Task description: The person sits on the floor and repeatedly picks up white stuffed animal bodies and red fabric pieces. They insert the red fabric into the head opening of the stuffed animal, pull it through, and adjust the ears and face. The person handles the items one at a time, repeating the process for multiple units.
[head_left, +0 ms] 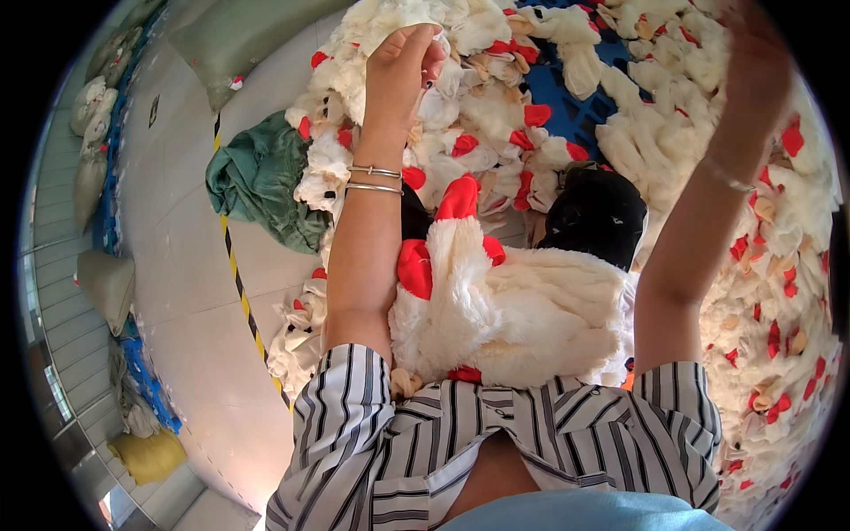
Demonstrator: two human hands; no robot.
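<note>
My left hand (407, 60), with bracelets at its wrist, is raised ahead of me over the heap of white plush pieces (381, 22). Its fingers are curled together; a bit of white shows at the fingertips, too small to name. My right hand (754, 44) is lifted far to the right, dark and smeared near the rim, so its fingers cannot be made out. Across my lap lies a limp, cream plush toy skin (531, 305) with red parts (458, 196). Neither hand touches it.
Plush skins with red bits (761, 292) pile up on the right and ahead, partly over a blue slatted pallet (567, 80). A green cloth sack (270, 181) lies left, by a yellow-black floor stripe (232, 252). Full sacks (106, 288) line the left wall.
</note>
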